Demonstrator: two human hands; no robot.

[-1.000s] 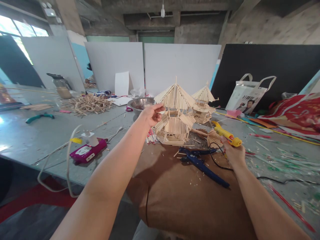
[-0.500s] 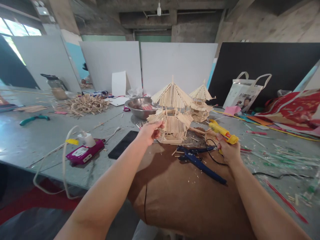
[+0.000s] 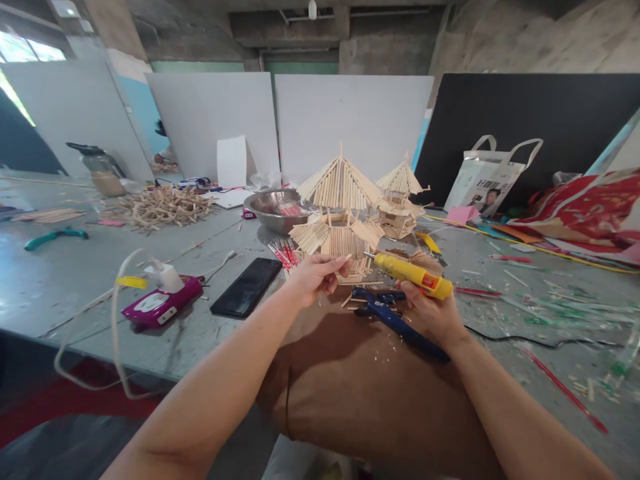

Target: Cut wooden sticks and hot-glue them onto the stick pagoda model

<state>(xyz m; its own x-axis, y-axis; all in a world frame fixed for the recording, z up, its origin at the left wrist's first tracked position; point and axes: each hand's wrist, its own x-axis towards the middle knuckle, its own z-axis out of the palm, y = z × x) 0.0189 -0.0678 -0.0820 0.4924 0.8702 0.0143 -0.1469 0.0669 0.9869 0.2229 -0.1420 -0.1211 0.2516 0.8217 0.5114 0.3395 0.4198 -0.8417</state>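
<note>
Head view: has, at the centre of the grey table, a two-tiered model pavilion of pale wooden sticks, standing upright with a pointed roof above a wider, flared lower one. Holds the left hand in front of its lower tier, thumb and forefinger closed on what looks like a short pale stick; cannot tell whether that hand touches the model. Grips a yellow glue gun in the closed right hand, pointing its metal nozzle leftward, near the left fingertips and before the model's right side. Shows just below, partly behind the right hand, a dark blue hand tool with long handles, lying across the edge of a brown sheet. Has red-and-white sticks beside the model's left side, then a black phone lying flat and a purple power strip with a white plug farther left. Keeps a round metal bowl behind and left, and a second stick pavilion behind and right. Shows a loose heap of wooden pieces and teal pliers at far left, a white handled bag and green and clear scraps at right.
</note>
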